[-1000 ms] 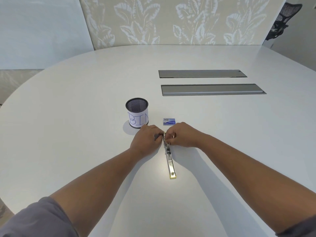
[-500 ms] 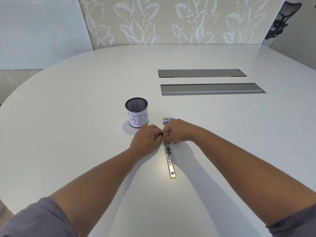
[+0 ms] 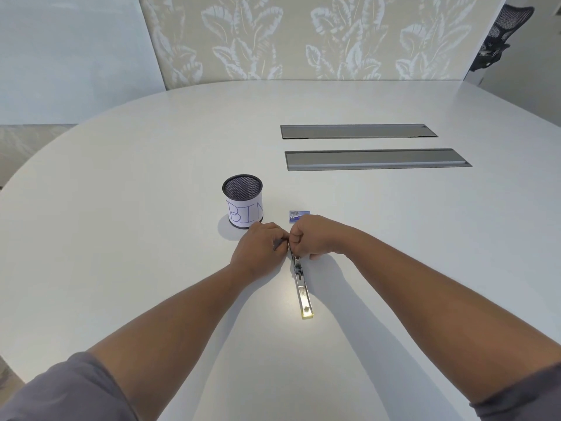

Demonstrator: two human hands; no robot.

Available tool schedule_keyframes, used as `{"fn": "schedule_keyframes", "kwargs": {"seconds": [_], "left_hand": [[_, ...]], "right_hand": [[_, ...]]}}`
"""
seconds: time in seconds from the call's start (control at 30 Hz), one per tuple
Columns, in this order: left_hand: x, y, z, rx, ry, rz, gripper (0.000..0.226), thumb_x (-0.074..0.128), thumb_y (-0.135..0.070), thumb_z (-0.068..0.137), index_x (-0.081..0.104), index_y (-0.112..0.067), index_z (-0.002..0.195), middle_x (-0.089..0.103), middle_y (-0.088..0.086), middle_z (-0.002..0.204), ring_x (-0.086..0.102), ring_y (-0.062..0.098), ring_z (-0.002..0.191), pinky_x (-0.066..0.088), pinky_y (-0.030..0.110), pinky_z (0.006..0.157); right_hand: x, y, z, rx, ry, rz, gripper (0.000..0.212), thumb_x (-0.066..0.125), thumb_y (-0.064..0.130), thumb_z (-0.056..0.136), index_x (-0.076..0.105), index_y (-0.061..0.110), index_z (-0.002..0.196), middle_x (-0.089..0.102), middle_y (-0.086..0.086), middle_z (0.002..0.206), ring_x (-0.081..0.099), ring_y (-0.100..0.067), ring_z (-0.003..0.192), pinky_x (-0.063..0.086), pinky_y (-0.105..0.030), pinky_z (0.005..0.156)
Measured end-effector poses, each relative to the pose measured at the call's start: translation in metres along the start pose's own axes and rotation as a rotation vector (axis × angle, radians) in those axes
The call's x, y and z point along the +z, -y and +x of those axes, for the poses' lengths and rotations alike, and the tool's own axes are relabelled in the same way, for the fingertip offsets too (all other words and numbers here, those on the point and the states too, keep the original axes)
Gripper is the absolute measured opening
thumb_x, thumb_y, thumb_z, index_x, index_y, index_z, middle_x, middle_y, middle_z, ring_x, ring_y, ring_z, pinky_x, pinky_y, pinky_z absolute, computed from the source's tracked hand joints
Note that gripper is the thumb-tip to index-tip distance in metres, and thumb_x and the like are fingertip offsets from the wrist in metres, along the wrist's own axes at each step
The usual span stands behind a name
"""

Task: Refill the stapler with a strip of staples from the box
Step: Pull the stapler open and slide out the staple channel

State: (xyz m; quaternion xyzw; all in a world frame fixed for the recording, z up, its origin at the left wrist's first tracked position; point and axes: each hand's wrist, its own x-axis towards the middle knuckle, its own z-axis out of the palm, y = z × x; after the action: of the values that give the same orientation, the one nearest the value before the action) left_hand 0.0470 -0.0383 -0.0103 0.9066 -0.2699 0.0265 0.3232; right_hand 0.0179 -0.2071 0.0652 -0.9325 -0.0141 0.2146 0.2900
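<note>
Stapler (image 3: 300, 281) opened out flat on the white table (image 3: 121, 238), its bright metal channel running toward the camera, its far end hidden under both hands. Left hand (image 3: 258, 249) curled at that far end from the left, fingers closed on something dark and narrow, probably the stapler's top arm; exactly what is pinched cannot be told. Right hand (image 3: 312, 238) clenched into a loose fist on the right of the same end, thumb and forefinger pressed together at the channel; whether a staple strip sits between them cannot be told. Staple box (image 3: 299, 216) just beyond the stapler's far end, partly covered by the right knuckles, flap state unreadable. Mesh cup (image 3: 243, 205) marked BIN beyond and to the left of the stapler, near the left hand but apart from it.

Judged as mid-task: stapler open, loading at the hinge end likely under way, closing not yet done. No strip visible in the exposed channel.

Plenty of bare table on every side of the stapler; table edge well away. Two grey cable hatches (image 3: 376, 159) far beyond the stapler, out of the way.
</note>
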Motion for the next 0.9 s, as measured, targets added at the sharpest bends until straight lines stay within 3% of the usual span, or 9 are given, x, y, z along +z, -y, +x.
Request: {"fn": "schedule_keyframes", "kwargs": {"seconds": [0.1,0.2,0.33,0.53,0.7,0.9], "left_hand": [[-0.001,-0.002,-0.001,-0.003,-0.007,-0.003,0.028,0.055,-0.022,0.087,0.076,-0.036,0.098,0.070,-0.017,0.095,0.050,0.015,0.094,0.046,0.030,0.083],[-0.001,-0.003,-0.001,-0.008,-0.021,-0.001,0.027,0.056,-0.022,0.087,0.077,-0.034,0.099,0.071,-0.017,0.097,0.051,0.016,0.093,0.048,0.031,0.083],[0.000,-0.002,0.000,0.003,-0.032,0.004,0.027,0.058,-0.022,0.085,0.078,-0.033,0.099,0.073,-0.016,0.098,0.055,0.016,0.093,0.049,0.032,0.083],[0.000,-0.002,0.000,0.005,-0.038,0.008,0.027,0.057,-0.022,0.085,0.078,-0.034,0.098,0.073,-0.016,0.096,0.056,0.016,0.092,0.050,0.032,0.081],[-0.001,-0.003,0.000,0.027,-0.042,0.014,0.026,0.059,-0.021,0.085,0.079,-0.032,0.097,0.074,-0.015,0.094,0.057,0.016,0.089,0.049,0.033,0.082],[0.000,-0.003,-0.001,0.003,-0.041,0.002,0.020,0.061,-0.026,0.089,0.078,-0.033,0.098,0.072,-0.016,0.093,0.056,0.017,0.093,0.048,0.031,0.083]], "right_hand": [[0.002,-0.007,-0.004,-0.033,0.003,0.064,0.010,0.066,0.007,0.079,0.065,0.014,0.071,0.056,0.000,0.073,0.049,-0.016,0.065,0.048,-0.025,0.056],[0.006,-0.012,-0.008,-0.076,-0.045,0.109,0.008,0.064,0.006,0.077,0.063,0.006,0.069,0.046,0.004,0.062,0.036,-0.012,0.056,0.032,-0.021,0.052],[0.008,-0.016,-0.012,-0.130,-0.065,0.179,0.018,0.063,0.003,0.077,0.062,0.013,0.063,0.044,0.009,0.055,0.036,-0.008,0.052,0.034,-0.019,0.053],[0.008,-0.019,-0.012,-0.147,-0.081,0.246,0.006,0.064,0.004,0.078,0.068,0.002,0.073,0.053,0.007,0.057,0.044,-0.004,0.051,0.038,-0.012,0.051],[0.009,-0.025,-0.010,-0.122,-0.088,0.381,0.005,0.064,0.003,0.077,0.069,0.004,0.075,0.060,0.000,0.065,0.049,-0.012,0.059,0.041,-0.022,0.057],[0.014,-0.034,-0.007,-0.086,-0.159,0.586,0.009,0.065,-0.001,0.083,0.066,0.007,0.078,0.061,-0.007,0.071,0.057,-0.014,0.059,0.046,-0.021,0.054]]}}
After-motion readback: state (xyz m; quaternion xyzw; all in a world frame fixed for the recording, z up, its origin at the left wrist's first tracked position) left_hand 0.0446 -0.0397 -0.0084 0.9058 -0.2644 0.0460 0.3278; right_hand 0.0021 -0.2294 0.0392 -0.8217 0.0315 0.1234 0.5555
